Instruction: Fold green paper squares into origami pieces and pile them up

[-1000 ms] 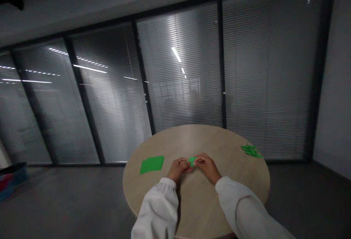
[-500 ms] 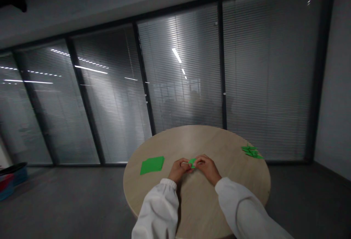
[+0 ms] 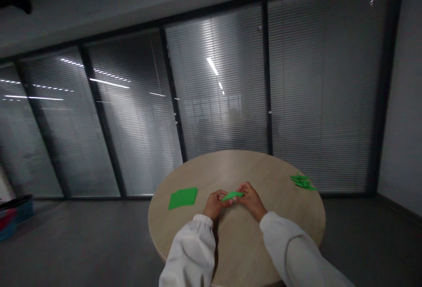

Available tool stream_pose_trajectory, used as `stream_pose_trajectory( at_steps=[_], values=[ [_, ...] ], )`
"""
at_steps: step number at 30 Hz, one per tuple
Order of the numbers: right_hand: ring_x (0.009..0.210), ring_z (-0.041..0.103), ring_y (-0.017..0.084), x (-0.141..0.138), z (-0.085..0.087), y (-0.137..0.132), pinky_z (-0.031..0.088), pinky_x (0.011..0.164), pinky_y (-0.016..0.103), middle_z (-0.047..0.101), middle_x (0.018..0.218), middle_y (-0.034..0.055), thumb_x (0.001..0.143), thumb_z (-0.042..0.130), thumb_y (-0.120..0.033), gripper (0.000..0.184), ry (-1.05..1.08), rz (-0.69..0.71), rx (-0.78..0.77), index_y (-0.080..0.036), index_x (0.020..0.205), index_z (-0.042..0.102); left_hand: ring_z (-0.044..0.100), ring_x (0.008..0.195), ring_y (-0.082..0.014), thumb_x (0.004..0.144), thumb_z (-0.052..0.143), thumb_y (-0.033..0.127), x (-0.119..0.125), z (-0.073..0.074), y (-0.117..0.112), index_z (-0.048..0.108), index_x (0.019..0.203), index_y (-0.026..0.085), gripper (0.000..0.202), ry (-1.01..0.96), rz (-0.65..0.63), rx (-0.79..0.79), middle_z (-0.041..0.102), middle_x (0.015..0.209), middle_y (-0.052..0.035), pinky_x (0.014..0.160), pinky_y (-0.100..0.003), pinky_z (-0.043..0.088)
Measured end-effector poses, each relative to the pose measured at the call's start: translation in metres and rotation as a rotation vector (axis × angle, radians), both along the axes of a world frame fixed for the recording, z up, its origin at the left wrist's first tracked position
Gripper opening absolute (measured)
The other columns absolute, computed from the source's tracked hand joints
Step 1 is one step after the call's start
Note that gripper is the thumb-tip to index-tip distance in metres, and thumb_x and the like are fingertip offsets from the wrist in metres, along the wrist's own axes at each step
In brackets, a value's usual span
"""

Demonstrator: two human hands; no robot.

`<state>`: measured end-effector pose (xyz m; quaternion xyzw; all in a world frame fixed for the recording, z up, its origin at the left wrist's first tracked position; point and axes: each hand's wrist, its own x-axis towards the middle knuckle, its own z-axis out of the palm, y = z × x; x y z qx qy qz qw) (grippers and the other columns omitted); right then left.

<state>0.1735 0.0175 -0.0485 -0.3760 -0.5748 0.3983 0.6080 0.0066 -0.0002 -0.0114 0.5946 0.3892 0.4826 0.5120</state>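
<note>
Between my two hands is a small folded piece of green paper [image 3: 233, 195], roughly triangular, with a wide lower edge. My left hand [image 3: 215, 204] pinches its left corner with thumb and fingers. At the right corner my right hand [image 3: 251, 200] grips it, fingertips pressed together. Both hands are just above the middle of the round wooden table [image 3: 244, 252]. To the left lies a stack of green paper sheets [image 3: 183, 197]. A small pile of folded green paper pieces [image 3: 302, 182] sits near the right edge.
Behind the table stands a glass partition with blinds [image 3: 220, 80] in dark frames. A dark bin with red and blue [image 3: 16, 214] is on the floor at the far left. White sleeves [image 3: 189, 252] cover both my forearms.
The green paper now shows as a wider triangle, where before my fingers covered most of it. My right hand has shifted slightly and its fingers have moved to the paper's right corner.
</note>
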Motion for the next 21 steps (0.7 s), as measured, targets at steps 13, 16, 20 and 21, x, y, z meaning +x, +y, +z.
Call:
stream_pose_trajectory(
  at_steps=[13, 16, 20, 21],
  values=[
    [0.063, 0.063, 0.015, 0.0, 0.02, -0.024, 0.046, 0.062, 0.026, 0.067, 0.073, -0.0033, 0.05, 0.079, -0.023, 0.058, 0.167, 0.177, -0.125, -0.023, 0.097, 0.045, 0.065, 0.052, -0.0145, 0.042, 0.088, 0.037, 0.001, 0.002, -0.002, 0.062, 0.073, 0.011, 0.048, -0.087, -0.036, -0.034, 0.07, 0.059, -0.0065, 0.053, -0.022, 0.05],
    [0.062, 0.064, 0.018, 0.002, 0.017, -0.023, 0.048, 0.064, 0.029, 0.068, 0.069, -0.0025, 0.049, 0.08, -0.027, 0.06, 0.182, 0.179, -0.138, -0.023, 0.098, 0.046, 0.066, 0.055, -0.016, 0.04, 0.089, 0.034, 0.0, 0.004, -0.003, 0.061, 0.08, 0.011, 0.054, -0.116, -0.042, -0.062, 0.071, 0.063, -0.0064, 0.055, -0.023, 0.051],
    [0.065, 0.066, 0.02, 0.004, 0.015, -0.021, 0.051, 0.069, 0.034, 0.07, 0.072, 0.0006, 0.052, 0.079, -0.034, 0.058, 0.184, 0.213, -0.143, -0.022, 0.101, 0.05, 0.067, 0.056, -0.0178, 0.039, 0.09, 0.033, -0.003, 0.002, -0.001, 0.06, 0.085, 0.011, 0.059, -0.134, -0.026, -0.1, 0.072, 0.064, -0.0079, 0.057, -0.026, 0.053],
    [0.068, 0.066, 0.02, 0.004, 0.015, -0.021, 0.051, 0.071, 0.035, 0.071, 0.075, 0.002, 0.053, 0.079, -0.034, 0.057, 0.172, 0.222, -0.131, -0.022, 0.101, 0.052, 0.067, 0.056, -0.0178, 0.039, 0.09, 0.032, -0.004, 0.002, 0.0, 0.059, 0.085, 0.011, 0.059, -0.138, -0.009, -0.104, 0.071, 0.064, -0.0081, 0.057, -0.027, 0.053]
  ],
)
